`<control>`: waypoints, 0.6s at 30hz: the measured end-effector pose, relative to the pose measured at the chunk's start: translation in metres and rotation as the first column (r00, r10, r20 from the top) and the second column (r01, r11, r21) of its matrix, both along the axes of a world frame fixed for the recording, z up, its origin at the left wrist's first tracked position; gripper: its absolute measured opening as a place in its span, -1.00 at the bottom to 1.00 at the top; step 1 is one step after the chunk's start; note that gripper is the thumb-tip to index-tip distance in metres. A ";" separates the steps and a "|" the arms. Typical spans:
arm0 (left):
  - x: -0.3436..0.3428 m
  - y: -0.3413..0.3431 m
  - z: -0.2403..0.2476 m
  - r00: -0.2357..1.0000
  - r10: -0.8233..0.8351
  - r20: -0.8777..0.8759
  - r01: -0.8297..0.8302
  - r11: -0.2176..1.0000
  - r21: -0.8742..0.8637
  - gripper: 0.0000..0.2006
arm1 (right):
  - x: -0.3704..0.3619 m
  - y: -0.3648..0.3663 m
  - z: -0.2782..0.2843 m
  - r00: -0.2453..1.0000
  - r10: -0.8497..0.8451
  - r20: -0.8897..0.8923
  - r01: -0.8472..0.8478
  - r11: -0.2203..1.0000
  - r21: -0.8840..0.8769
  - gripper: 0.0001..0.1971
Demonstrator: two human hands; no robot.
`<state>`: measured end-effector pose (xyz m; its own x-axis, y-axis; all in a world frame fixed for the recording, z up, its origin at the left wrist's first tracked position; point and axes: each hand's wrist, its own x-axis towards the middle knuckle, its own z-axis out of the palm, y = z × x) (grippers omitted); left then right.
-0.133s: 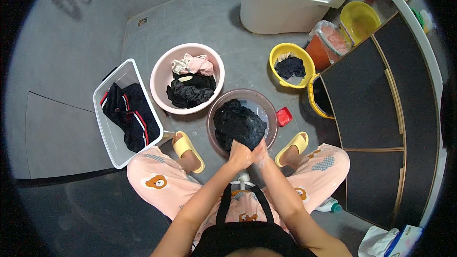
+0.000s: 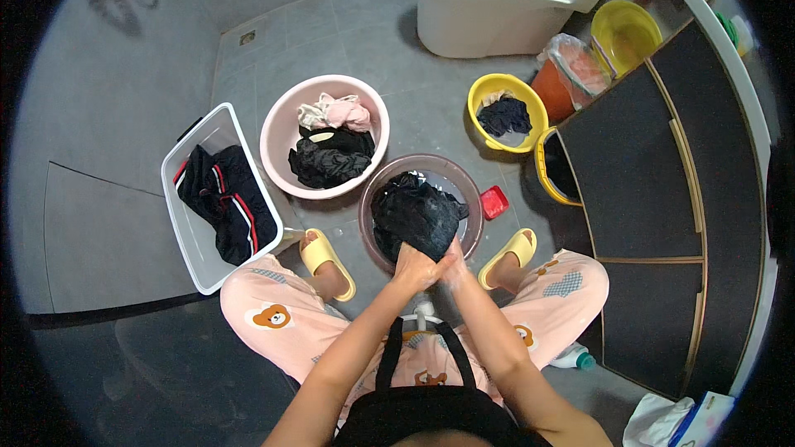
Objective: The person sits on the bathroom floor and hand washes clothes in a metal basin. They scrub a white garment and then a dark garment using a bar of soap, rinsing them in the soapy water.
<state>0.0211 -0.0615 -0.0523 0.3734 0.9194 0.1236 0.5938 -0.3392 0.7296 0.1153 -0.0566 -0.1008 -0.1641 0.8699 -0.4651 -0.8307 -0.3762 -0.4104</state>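
Observation:
Wet black clothing (image 2: pixel 418 211) lies bunched in a greyish-pink basin (image 2: pixel 475 213) between my feet, with water showing at its right side. My left hand (image 2: pixel 418 267) is closed on the near edge of the cloth. Close against it, my right hand (image 2: pixel 452 265) also grips the cloth, its fingers partly hidden by the fabric. The two hands touch at the basin's near rim. What kind of garment it is cannot be made out.
Left of the basin stand a pink tub (image 2: pixel 271 157) of clothes and a white bin (image 2: pixel 192 261) holding dark striped clothing. A red scoop (image 2: pixel 494 203) and a yellow bucket (image 2: pixel 474 116) with dark cloth are to the right. A dark cabinet (image 2: pixel 654 306) borders the right side; a toilet (image 2: pixel 472 25) stands beyond.
The cloth's upper surface has shifted and spread slightly to the right. Both hands keep their grip and have moved only a little.

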 end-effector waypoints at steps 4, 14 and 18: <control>-0.002 0.012 -0.022 0.998 0.058 0.029 -0.057 0.998 -0.039 -0.42 | -0.006 -0.002 0.001 1.000 0.019 -0.006 -0.020 0.995 -0.101 -0.43; 0.004 0.027 -0.031 0.858 0.498 0.124 -0.309 0.696 -0.649 -0.07 | -0.019 0.000 0.027 0.860 -0.043 0.508 0.074 0.996 -0.040 -0.31; 0.025 -0.007 -0.007 0.941 0.337 0.042 -0.219 0.695 -0.685 -0.18 | 0.010 0.012 -0.007 0.934 -0.075 0.350 0.123 0.986 -0.116 -0.40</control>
<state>0.0458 -0.0688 -0.0593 0.1180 0.8435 -0.5239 0.4435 0.4273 0.7879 0.1250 -0.0449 -0.1077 0.1104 0.7993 -0.5907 -0.6837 -0.3703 -0.6288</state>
